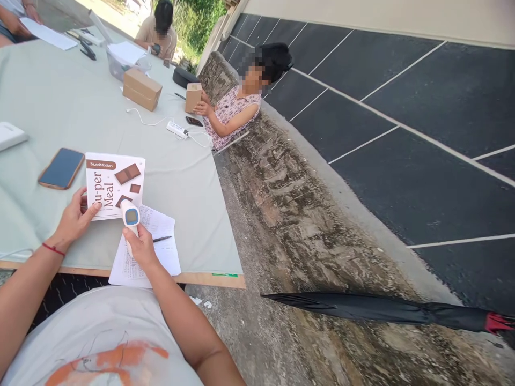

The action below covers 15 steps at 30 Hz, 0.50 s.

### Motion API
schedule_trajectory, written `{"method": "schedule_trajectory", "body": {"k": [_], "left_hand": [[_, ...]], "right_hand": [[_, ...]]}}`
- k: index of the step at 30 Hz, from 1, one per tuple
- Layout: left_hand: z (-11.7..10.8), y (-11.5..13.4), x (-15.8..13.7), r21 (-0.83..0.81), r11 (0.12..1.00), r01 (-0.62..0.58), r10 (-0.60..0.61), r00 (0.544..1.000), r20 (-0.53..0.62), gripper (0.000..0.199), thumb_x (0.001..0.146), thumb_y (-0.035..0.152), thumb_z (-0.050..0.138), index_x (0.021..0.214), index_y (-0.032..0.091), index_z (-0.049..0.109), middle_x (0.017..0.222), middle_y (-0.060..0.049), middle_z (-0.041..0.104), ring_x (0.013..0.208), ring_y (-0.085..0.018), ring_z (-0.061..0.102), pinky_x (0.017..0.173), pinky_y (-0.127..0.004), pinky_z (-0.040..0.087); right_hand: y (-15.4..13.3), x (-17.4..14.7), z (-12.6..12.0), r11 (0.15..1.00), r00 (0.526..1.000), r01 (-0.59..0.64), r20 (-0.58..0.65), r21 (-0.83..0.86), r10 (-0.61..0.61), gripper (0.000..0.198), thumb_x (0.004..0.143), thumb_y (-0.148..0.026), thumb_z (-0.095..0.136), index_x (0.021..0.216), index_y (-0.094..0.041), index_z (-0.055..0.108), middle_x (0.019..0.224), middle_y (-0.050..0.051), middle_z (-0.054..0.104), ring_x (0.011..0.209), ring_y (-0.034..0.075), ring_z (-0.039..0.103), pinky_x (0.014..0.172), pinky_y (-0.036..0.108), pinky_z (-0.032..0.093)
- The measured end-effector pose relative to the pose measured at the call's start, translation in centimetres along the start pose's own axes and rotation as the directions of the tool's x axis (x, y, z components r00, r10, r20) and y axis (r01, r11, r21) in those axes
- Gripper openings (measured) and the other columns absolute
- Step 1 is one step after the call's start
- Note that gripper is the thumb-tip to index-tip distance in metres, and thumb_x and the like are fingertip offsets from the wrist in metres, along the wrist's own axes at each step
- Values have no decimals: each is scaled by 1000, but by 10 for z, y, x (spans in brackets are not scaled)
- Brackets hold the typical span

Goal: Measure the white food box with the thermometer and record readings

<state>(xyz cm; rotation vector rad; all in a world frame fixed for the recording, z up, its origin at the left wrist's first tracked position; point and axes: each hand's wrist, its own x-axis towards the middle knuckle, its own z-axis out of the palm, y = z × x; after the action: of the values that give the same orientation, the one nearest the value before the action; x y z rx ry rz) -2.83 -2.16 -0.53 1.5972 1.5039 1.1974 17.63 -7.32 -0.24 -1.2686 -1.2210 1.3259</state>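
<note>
My left hand [76, 217] is closed on the lower left edge of a white and brown meal box [120, 185], its thumb across the printed front. The box faces me, held over the table. In my right hand [140, 246] is a white handheld infrared thermometer [131, 215] with a blue-rimmed screen; my fingers wrap its handle. Its head overlaps the box's lower right corner; whether they touch I cannot tell. Below lie printed paper sheets [167, 262] with a dark pen [162, 239] on them. A phone [61, 168] lies left of the box.
The table [201, 214] has a pale cloth. Farther back are a cardboard box [142, 89], a clear bin [115, 65] and a power strip [177, 130] with cables. A person [237, 110] at the right edge holds a small carton [193, 97]. A folded black umbrella [362, 308] is at the right.
</note>
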Motion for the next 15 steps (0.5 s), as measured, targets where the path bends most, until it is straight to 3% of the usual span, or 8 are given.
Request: {"method": "schedule_trajectory", "body": {"k": [15], "left_hand": [[1,4,1,22,1000,-2,2,1000,0,100,79,77,54,148,7,33,127,-23,62,97,-29,63,78,-44,52]], "right_hand": [[1,2,1,1000,1000,-9,5,-28,9,33,75,-54,59,79,-21,55,68,-5,49,68,14,43,67,27,39]]}}
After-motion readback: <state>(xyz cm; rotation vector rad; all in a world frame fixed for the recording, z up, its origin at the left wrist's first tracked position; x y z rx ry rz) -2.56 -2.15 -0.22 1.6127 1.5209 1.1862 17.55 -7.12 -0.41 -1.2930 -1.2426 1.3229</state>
